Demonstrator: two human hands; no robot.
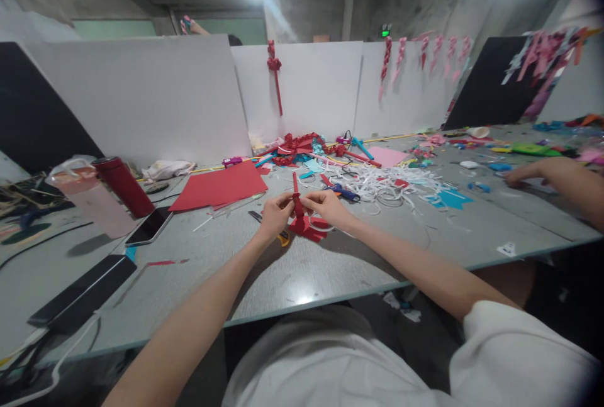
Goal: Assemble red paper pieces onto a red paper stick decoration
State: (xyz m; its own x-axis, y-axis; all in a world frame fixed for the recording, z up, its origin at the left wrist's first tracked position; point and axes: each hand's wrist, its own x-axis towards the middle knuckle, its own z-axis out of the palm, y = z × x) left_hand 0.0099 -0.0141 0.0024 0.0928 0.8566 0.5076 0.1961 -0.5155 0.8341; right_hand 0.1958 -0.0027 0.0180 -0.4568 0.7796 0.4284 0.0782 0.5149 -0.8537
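My left hand point(277, 213) pinches the left side of a folded red paper strip point(297, 188), which stands upright between my hands above the table. From the other side, the fingertips of my right hand point(329, 207) press together on the same strip. Red paper pieces point(309, 231) lie just below, and a thin white strip point(321, 226) curves beside them. Partly behind my left hand lies a utility knife with a yellow handle point(284, 239). A dark blue glue gun point(345, 192) rests beyond my right hand.
Red paper sheets point(219, 187), a phone point(150, 226), a red flask point(125, 187) and a pink jug point(97, 199) occupy the left. White strips point(391, 183) pile up behind my right hand. Another person's arm point(561, 180) reaches in at right. White panels point(302, 86) stand behind.
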